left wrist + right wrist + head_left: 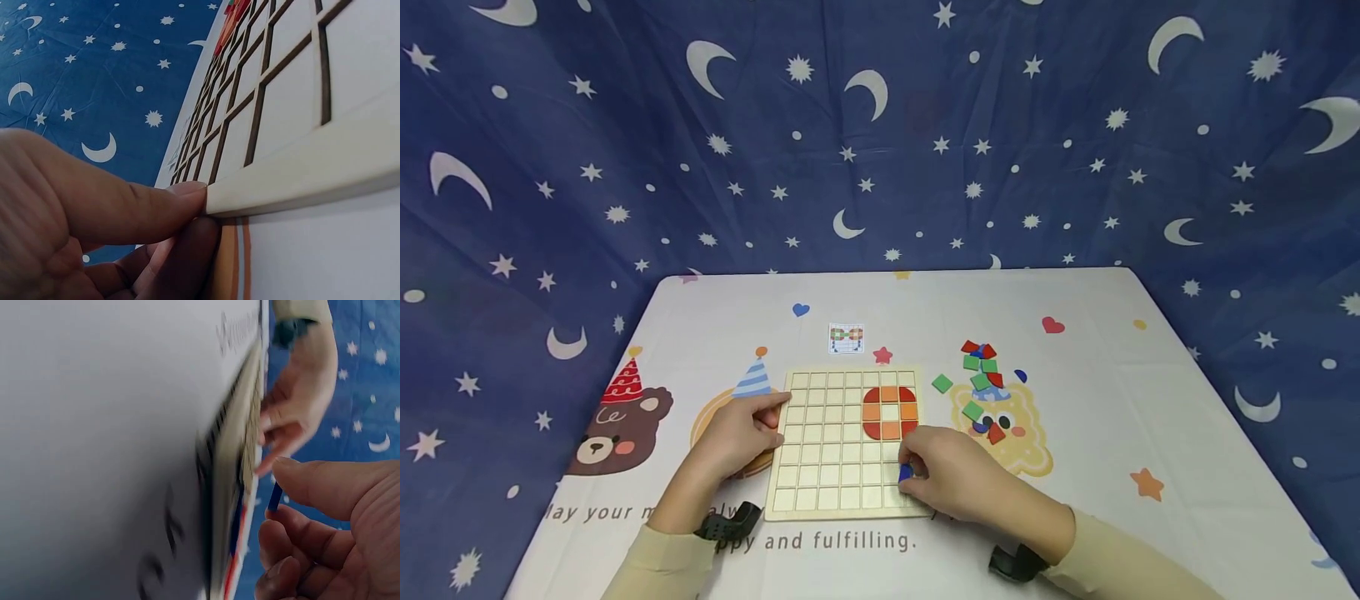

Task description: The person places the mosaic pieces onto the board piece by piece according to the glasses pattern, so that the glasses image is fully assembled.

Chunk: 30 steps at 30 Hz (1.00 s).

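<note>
A light wooden grid board [808,454] lies flat on the table, with red and orange pieces [871,412] set in a ring in its right part. My left hand [733,433] touches the board's left edge with thumb and index fingertips, the other fingers folded under. Close over the lower right cells, my right hand [951,471] pinches a small blue piece [275,497] between thumb and index finger. In the head view this blue piece [906,472] is partly covered by the fingers, so its full outline is hidden.
Right of the board lie loose pieces: green squares [942,383], red ones [996,433] and a blue half-round [1020,376]. A small pattern card [846,338] sits behind the board. The white printed tablecloth [1097,400] meets a blue starry curtain [925,225] at the back.
</note>
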Tool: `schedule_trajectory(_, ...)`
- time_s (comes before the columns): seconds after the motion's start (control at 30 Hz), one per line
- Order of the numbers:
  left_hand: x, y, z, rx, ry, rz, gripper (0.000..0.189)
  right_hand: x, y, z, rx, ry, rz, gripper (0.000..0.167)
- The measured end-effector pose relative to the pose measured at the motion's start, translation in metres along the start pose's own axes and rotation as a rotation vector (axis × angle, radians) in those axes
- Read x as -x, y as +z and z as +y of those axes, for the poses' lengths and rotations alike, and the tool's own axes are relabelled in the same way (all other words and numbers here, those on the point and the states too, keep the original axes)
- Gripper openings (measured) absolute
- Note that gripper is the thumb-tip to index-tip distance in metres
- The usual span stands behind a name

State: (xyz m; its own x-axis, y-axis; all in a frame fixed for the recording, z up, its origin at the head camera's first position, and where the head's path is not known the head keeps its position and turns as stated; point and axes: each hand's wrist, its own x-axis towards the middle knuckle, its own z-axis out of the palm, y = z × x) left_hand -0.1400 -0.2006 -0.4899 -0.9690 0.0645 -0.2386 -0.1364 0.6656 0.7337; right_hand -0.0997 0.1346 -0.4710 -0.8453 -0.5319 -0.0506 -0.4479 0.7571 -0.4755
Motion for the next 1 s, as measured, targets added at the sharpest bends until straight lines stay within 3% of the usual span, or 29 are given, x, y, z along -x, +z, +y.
schedule_trajectory(0.23,0.001,0.000,0.001,-0.001,-0.012,-0.003,0.064,0.002,0.017,-0.007,0.068,-0.059,-0.003,0.027)
schedule_trajectory(0.57,-0.002,0.001,-0.001,-0.005,0.006,0.003,0.065,0.001,0.018,-0.008,0.135,-0.068,0.014,0.034)
schedule_trajectory(0.83,-0.002,0.001,-0.001,-0.006,0.006,0.002,0.065,0.002,0.017,-0.008,0.118,-0.060,-0.024,0.025)
schedule_trajectory(1.0,-0.002,0.000,-0.001,-0.003,0.003,-0.002,0.065,0.003,0.015,-0.006,0.088,-0.096,-0.030,0.017)
